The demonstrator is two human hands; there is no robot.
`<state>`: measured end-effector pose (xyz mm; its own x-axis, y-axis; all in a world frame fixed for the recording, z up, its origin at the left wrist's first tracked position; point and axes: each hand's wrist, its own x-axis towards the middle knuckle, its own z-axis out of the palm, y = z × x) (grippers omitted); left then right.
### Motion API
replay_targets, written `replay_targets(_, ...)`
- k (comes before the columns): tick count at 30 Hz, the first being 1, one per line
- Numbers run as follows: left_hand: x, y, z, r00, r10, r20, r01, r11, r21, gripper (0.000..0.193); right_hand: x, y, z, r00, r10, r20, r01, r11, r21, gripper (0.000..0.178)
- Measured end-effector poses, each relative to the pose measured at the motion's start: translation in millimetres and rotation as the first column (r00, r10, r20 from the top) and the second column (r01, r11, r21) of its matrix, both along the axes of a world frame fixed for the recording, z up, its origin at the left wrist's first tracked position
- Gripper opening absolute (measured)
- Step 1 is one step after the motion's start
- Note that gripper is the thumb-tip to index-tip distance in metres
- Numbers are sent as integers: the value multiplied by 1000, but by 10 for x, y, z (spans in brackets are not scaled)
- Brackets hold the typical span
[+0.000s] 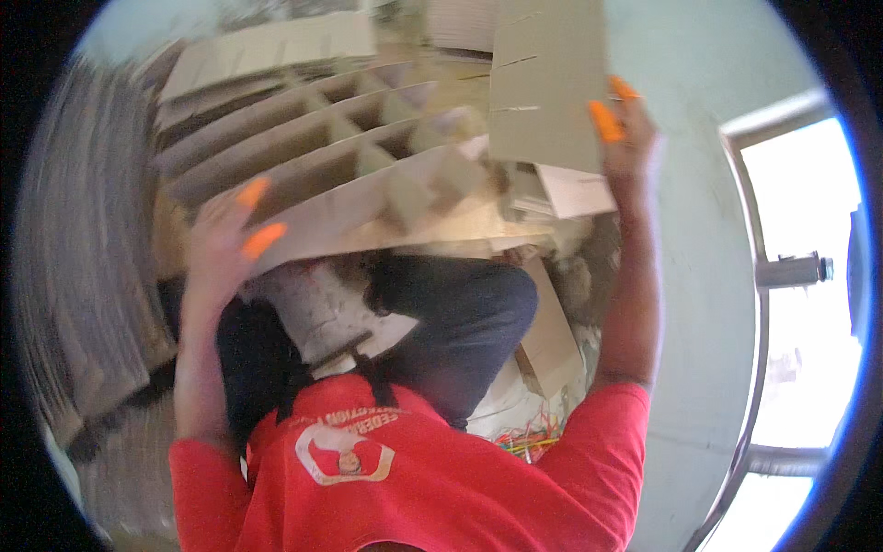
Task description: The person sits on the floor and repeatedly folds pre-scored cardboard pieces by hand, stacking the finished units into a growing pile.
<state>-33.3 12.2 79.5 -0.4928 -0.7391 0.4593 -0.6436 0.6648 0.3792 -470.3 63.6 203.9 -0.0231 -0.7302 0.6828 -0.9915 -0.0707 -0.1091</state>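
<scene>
My right hand (631, 138), with orange covers on its fingertips, grips the right edge of a slotted cardboard sheet (547, 92). That sheet is raised at the back right, its short slits on the left side. On the left, my left hand (219, 241) also wears orange fingertip covers. Its thumb and finger are apart at the near left end of a cardboard divider grid (317, 170); blur hides whether they touch it. The grid is made of long strips crossed by shorter ones, standing on edge in front of my knees.
Slotted cardboard sheets (267, 55) are piled behind the grid. A tall stack of cardboard (87, 239) fills the left side. More cardboard pieces (552, 322) lie by my right knee, with coloured wires (532, 440) nearby. A pale wall (690, 276) and bright window (796, 276) bound the right.
</scene>
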Motion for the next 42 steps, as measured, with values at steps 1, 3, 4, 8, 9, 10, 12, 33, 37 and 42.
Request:
replay_targets(1,-4,8,-80,999,3,46,-3,1000,2,54,170,-31,107,944,137,301,-146,989,10,42)
replay_targets(3,-37,-13,-213,999,-14,44,14,1000,-19,57,587,-59,267,742,239,626,-344,937,51,42)
replay_targets(4,-65,-7,-282,999,-9,40,9,1000,-3,53,688,-86,270,705,284,650,-405,913,40,42)
replay_targets(8,-151,-11,-554,998,-26,-55,29,999,40,33,1056,-199,106,670,362,648,-527,847,73,46)
replay_targets(9,-170,-16,-589,995,-31,-93,35,998,43,28,1100,-222,56,667,381,640,-551,830,80,47)
replay_targets(10,-207,-43,-615,985,-59,-161,47,996,-76,16,1085,-275,16,794,345,501,-480,861,169,47)
replay_targets(12,-232,-26,-644,985,-48,-168,41,998,-45,16,1174,-312,-89,755,341,560,-506,846,166,48)
replay_targets(33,-369,-161,-701,971,-68,-231,48,994,-94,16,1495,-611,-571,823,437,362,-556,749,360,46)
replay_targets(37,-371,-168,-652,987,-43,-156,34,998,-59,15,1631,-705,-786,790,534,301,-612,700,366,41)
replay_targets(42,-372,-198,-644,984,-15,-175,4,998,-65,14,1769,-713,-840,758,513,404,-652,627,426,56)
